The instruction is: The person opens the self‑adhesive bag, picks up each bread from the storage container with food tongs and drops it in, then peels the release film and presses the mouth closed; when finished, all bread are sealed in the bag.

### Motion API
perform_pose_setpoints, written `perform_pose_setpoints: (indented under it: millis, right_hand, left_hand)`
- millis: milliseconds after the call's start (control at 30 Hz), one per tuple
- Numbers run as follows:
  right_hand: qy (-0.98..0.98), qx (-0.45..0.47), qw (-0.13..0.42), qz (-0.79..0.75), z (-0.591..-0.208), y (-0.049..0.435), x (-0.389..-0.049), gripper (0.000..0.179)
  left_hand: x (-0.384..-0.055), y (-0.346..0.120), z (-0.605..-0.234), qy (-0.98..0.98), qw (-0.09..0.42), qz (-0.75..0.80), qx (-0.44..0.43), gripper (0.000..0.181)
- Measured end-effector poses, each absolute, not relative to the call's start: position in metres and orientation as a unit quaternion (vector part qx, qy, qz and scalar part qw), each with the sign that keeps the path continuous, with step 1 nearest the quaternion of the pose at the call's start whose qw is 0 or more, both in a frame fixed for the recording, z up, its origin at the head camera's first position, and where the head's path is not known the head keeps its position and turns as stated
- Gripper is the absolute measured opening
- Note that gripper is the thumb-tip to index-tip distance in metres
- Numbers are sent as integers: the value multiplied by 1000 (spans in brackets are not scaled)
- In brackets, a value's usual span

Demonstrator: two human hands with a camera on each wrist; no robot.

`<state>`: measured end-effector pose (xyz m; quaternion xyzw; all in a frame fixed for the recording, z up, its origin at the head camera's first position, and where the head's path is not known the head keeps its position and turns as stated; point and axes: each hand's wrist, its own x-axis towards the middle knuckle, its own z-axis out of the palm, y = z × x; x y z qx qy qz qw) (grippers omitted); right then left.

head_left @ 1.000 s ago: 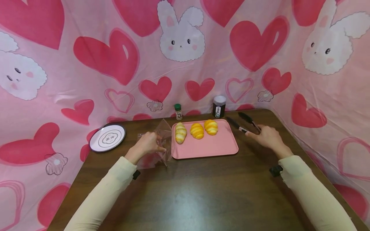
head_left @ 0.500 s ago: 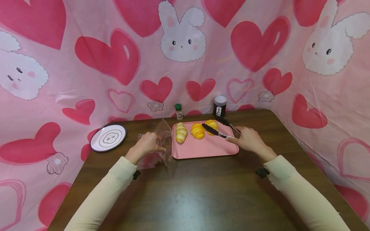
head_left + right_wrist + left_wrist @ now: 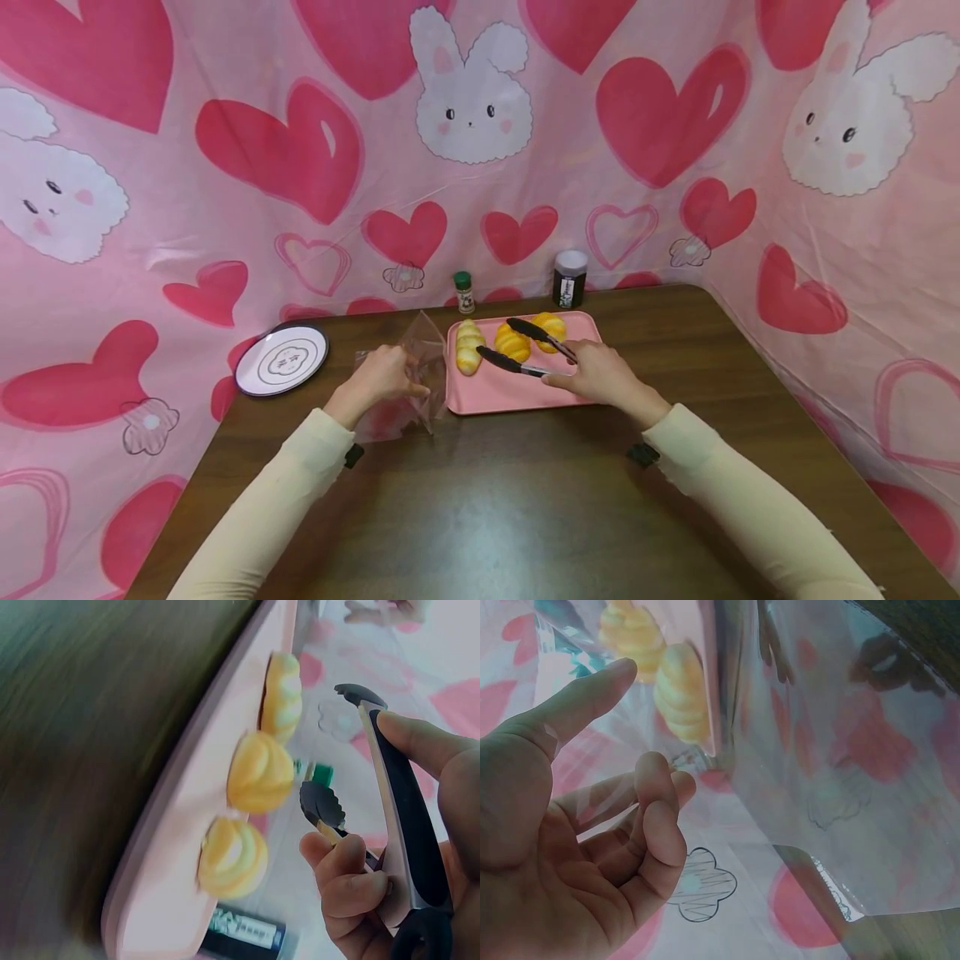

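In the head view my left hand (image 3: 378, 377) is at a clear plastic bag (image 3: 429, 340) left of the pink tray (image 3: 540, 395). The left wrist view shows its thumb and loosely bent fingers spread apart, with thin film (image 3: 855, 750) around and beside them. My right hand (image 3: 603, 373) grips black-tipped tongs (image 3: 506, 361) over the tray, their arms parted. One tip overlaps the lower end of a pale, long bread roll (image 3: 468, 340); the other overlaps the middle yellow roll (image 3: 514, 350). A second yellow roll (image 3: 555, 322) lies to the right.
A white dark-rimmed plate (image 3: 282, 360) lies at the back left. Behind the tray stand a small green-capped shaker (image 3: 464, 293) and a dark jar with a pale lid (image 3: 570, 279). A pink patterned cloth (image 3: 300, 167) hangs along the table's back.
My right hand has brought the tongs from the table right of the tray leftward over the rolls. My left hand and the bag have stayed in place.
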<state>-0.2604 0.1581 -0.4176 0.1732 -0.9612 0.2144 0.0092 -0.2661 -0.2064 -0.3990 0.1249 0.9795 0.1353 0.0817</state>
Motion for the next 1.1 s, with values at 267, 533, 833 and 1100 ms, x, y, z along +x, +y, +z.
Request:
perform_pose_setpoints:
  millis: [267, 533, 833, 1100]
  right_hand:
    - [-962, 169, -14, 213, -427, 129, -262, 62]
    - [-968, 155, -35, 193, -435, 108, -262, 70]
    - [-974, 162, -24, 157, -437, 97, -262, 72]
    - [-981, 153, -1, 119, -438, 101, -259, 73]
  left_hand:
    - [-266, -207, -400, 981, 67, 120, 138, 42]
    - [-265, -207, -400, 980, 72, 130, 132, 43]
    - [-266, -207, -400, 980, 63, 125, 142, 41]
    - [-266, -206, -399, 980, 78, 129, 134, 39]
